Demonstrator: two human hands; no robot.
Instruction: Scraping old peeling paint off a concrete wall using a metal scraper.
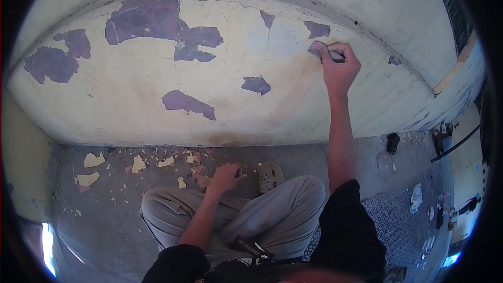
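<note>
My right hand (340, 63) is raised to the cream wall (230, 71), pinching a folded grey piece of sandpaper (315, 49) against its surface. Just above it lies a purple bare patch (317, 29) where paint has come off. A pale, speckled whitish area (280, 41) is to the left of the sandpaper. My left hand (226, 177) hangs over my bent leg, fingers loosely apart and holding nothing visible. Beneath it, paint flakes (199, 176) are scattered on the floor near the wall's foot.
More purple patches (144, 18) and thin cracks mark the wall. Larger cream flakes (94, 160) lie on the grey floor (115, 215) at left. A perforated clog (270, 177) shows by my crossed legs. At right are a patterned mat (398, 220) and a crumpled clear plastic piece (416, 198).
</note>
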